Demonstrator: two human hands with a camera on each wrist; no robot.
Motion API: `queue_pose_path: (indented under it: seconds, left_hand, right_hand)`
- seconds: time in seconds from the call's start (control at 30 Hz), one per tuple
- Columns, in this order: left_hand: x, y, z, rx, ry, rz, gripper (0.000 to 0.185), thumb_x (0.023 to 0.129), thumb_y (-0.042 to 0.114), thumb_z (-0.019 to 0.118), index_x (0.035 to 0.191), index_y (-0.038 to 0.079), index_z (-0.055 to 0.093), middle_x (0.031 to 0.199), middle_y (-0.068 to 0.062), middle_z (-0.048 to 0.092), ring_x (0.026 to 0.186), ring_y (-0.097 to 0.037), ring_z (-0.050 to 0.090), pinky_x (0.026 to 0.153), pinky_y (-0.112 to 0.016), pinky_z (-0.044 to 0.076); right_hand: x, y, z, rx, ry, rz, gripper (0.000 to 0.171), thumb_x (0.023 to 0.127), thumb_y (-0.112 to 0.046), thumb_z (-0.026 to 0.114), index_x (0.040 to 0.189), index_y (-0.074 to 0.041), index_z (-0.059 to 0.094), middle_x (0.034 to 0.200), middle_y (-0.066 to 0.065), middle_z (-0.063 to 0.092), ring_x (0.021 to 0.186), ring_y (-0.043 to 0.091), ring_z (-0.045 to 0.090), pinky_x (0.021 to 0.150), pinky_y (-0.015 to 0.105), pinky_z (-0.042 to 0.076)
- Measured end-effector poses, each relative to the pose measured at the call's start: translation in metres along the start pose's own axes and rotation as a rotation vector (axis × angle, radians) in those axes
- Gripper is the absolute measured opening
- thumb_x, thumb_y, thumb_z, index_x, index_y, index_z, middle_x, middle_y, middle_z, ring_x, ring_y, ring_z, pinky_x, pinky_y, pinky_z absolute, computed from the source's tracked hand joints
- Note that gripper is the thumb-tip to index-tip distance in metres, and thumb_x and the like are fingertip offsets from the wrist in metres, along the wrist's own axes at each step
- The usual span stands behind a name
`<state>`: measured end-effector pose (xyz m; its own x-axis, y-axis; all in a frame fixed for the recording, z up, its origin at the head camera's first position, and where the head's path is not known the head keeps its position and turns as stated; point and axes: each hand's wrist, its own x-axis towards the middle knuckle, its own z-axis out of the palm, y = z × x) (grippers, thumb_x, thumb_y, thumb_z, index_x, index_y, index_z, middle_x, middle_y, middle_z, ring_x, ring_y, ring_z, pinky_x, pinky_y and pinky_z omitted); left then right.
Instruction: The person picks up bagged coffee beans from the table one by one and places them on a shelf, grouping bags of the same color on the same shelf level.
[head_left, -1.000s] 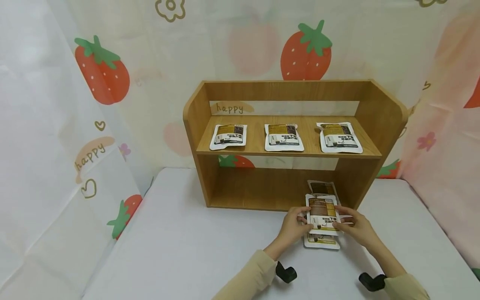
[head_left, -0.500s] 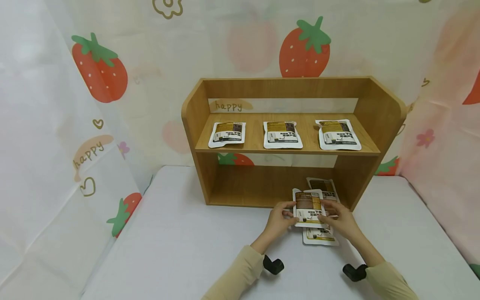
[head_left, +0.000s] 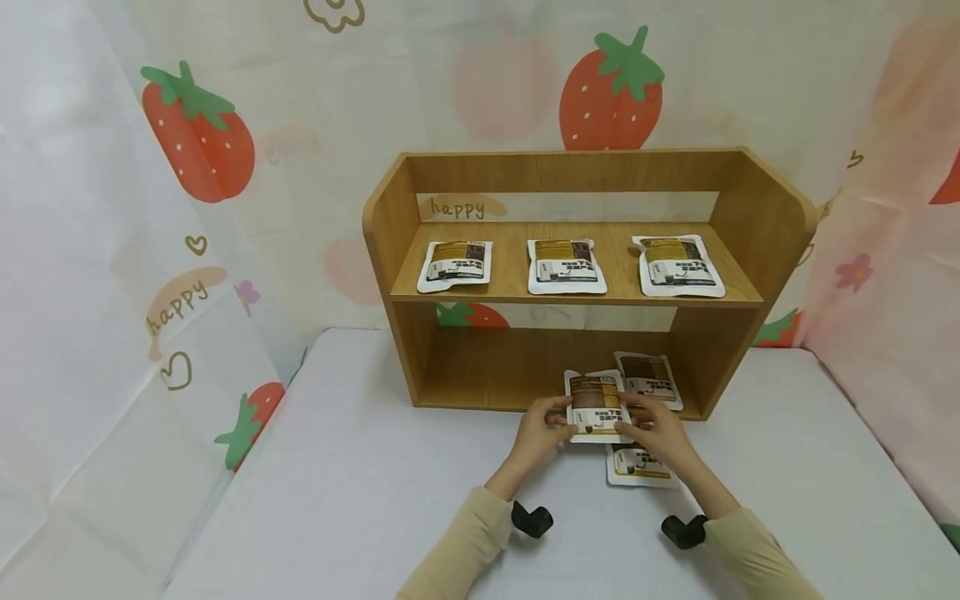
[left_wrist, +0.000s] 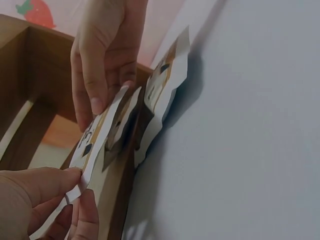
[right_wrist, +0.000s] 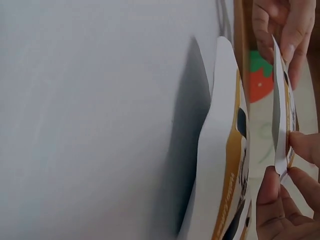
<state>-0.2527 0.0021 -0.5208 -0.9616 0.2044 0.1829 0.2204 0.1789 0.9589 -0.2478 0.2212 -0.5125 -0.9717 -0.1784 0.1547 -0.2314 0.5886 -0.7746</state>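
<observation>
strawberry-print curtains back the white bench (head_left: 360, 500); at the wooden shelf's (head_left: 577, 292) lower opening, left hand (head_left: 536, 429) and right hand (head_left: 656, 433) pinch the packet's (head_left: 596, 406) side edges, its long axis pointing toward the shelf, forearms angled inward.

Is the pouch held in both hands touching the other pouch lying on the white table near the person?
Apart. The right wrist view shows the held white-and-brown foil pouch lifted, with a clear gap to the flat white-and-brown pouch on the white table.
</observation>
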Motion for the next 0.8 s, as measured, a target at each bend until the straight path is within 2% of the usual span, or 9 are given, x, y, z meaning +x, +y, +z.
queue_pose_path:
  seconds: [0.07, 0.17, 0.23, 0.3, 0.5, 0.67, 0.8]
  left_hand:
    - [-0.002, 0.006, -0.006, 0.001, -0.004, -0.004, 0.043, 0.076, -0.008, 0.068, 0.117, -0.007, 0.058, 0.115, -0.026, 0.053, 0.088, -0.036, 0.060, 0.063, -0.015, 0.046]
    - [0.000, -0.006, -0.011, 0.018, 0.009, 0.009, 0.042, 0.077, -0.004, 0.069, 0.118, -0.004, 0.059, 0.115, -0.023, 0.054, 0.088, -0.031, 0.060, 0.064, -0.014, 0.046]
    - [0.002, -0.008, -0.015, 0.033, 0.010, 0.008, 0.041, 0.077, -0.005, 0.069, 0.117, -0.005, 0.059, 0.116, -0.023, 0.054, 0.089, -0.034, 0.060, 0.065, -0.017, 0.047]
    - [0.005, -0.018, -0.017, 0.057, 0.018, 0.013, 0.041, 0.077, -0.004, 0.070, 0.117, -0.003, 0.060, 0.115, -0.021, 0.055, 0.087, -0.031, 0.061, 0.066, -0.016, 0.048]
    - [0.008, -0.020, -0.024, 0.118, 0.007, 0.024, 0.045, 0.073, -0.008, 0.070, 0.117, -0.007, 0.059, 0.113, -0.023, 0.055, 0.089, -0.031, 0.060, 0.068, -0.018, 0.049]
    - [0.012, -0.022, -0.031, 0.172, 0.021, 0.037, 0.045, 0.073, -0.009, 0.070, 0.117, -0.008, 0.058, 0.113, -0.022, 0.055, 0.090, -0.030, 0.059, 0.073, -0.022, 0.052]
    - [0.016, -0.023, -0.037, 0.192, 0.025, 0.014, 0.044, 0.074, -0.008, 0.069, 0.117, -0.008, 0.058, 0.114, -0.023, 0.054, 0.092, -0.030, 0.059, 0.073, -0.024, 0.053]
  right_hand:
    - [0.002, 0.000, 0.004, 0.001, -0.006, -0.016, 0.052, 0.083, -0.015, 0.070, 0.130, -0.002, 0.051, 0.125, 0.025, 0.049, 0.095, 0.033, 0.058, 0.067, 0.033, 0.051]
    - [0.004, -0.002, 0.009, -0.004, -0.013, -0.044, 0.052, 0.082, -0.013, 0.070, 0.130, -0.001, 0.051, 0.124, 0.025, 0.049, 0.095, 0.034, 0.058, 0.071, 0.036, 0.051]
    - [0.005, -0.004, 0.013, -0.010, -0.014, -0.060, 0.052, 0.082, -0.012, 0.070, 0.129, 0.000, 0.051, 0.123, 0.025, 0.051, 0.093, 0.032, 0.058, 0.071, 0.035, 0.050]
    - [0.007, -0.006, 0.016, -0.017, -0.006, -0.076, 0.052, 0.081, -0.011, 0.071, 0.128, 0.001, 0.052, 0.121, 0.025, 0.052, 0.091, 0.031, 0.058, 0.070, 0.033, 0.049]
    - [0.013, -0.011, 0.029, -0.097, 0.040, -0.139, 0.050, 0.080, -0.006, 0.071, 0.125, 0.007, 0.052, 0.115, 0.027, 0.055, 0.084, 0.031, 0.059, 0.070, 0.039, 0.052]
    - [0.022, -0.015, 0.037, -0.121, 0.029, -0.104, 0.052, 0.081, -0.008, 0.070, 0.128, 0.005, 0.051, 0.119, 0.026, 0.053, 0.089, 0.032, 0.059, 0.075, 0.042, 0.053]
    - [0.031, -0.020, 0.040, -0.145, 0.006, -0.093, 0.052, 0.083, -0.010, 0.068, 0.129, 0.005, 0.049, 0.123, 0.029, 0.050, 0.096, 0.037, 0.057, 0.078, 0.048, 0.050]
